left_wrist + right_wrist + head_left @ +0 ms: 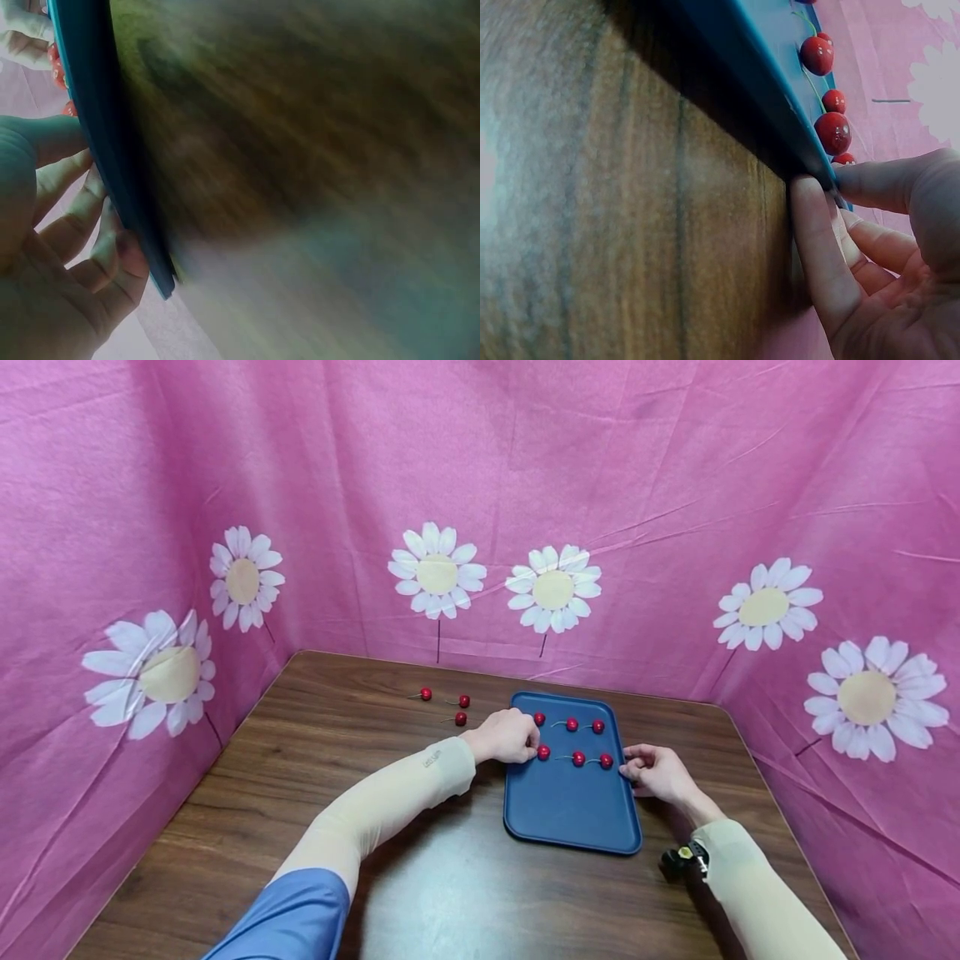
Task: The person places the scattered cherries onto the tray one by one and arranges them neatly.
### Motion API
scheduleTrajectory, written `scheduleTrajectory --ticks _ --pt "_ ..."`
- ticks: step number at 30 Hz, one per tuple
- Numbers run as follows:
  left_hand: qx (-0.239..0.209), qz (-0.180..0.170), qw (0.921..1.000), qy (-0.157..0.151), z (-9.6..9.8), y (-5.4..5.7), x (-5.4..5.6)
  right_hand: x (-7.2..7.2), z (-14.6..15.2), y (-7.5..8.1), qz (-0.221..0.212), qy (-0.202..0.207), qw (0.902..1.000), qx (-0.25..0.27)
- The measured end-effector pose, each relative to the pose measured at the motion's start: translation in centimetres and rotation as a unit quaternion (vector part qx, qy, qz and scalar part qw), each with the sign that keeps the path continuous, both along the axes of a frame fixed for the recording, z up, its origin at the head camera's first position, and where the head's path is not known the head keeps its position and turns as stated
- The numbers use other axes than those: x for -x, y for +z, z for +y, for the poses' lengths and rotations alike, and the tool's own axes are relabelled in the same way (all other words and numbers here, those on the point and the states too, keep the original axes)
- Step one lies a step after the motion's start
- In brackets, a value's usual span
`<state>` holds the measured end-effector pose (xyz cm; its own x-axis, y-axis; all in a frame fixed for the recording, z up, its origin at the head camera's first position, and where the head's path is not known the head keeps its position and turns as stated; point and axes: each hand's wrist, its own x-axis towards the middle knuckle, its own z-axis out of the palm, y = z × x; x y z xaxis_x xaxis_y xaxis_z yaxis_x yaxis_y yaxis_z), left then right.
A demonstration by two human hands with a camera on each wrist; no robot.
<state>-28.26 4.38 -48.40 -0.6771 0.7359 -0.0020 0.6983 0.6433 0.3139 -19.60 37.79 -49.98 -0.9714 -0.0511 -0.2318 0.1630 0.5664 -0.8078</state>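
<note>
A dark blue tray (570, 814) lies on the wooden table, bearing two short rows of red cherries with thin stems. My left hand (507, 737) reaches over the tray's left rim with curled fingers. Its fingertips pinch at the stem side of the nearest cherry (543, 752) in the front row. From the left wrist, the rim (101, 150) hides some of those fingertips. On the opposite side, my right hand (660, 772) grips the tray's right edge. The right wrist view shows its thumb (877, 186) over the rim and the index finger (821, 247) against the outside.
Left of the tray, three more cherries lie on the table, one cherry (426, 693) farther left than the others. Pink cloth (637, 468) printed with white daisies hangs behind and beside the table (360, 693). A small black device (684, 860) is at my right wrist.
</note>
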Motion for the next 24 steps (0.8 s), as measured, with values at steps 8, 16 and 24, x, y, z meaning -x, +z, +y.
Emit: scheduleTrajectory --ticks 8,16,24 --pt "0.006 -0.001 1.0 0.001 -0.16 -0.2 0.06 0.09 0.03 -0.04 -0.001 -0.002 1.0 0.0" --pt "0.004 -0.009 0.9999 0.003 -0.59 0.03 -0.22 0.11 0.05 -0.03 -0.002 -0.004 1.0 -0.002" --pt "0.0 -0.003 1.0 0.003 -0.83 -0.11 -0.33 0.06 0.03 -0.09 0.0 0.0 1.0 -0.002"
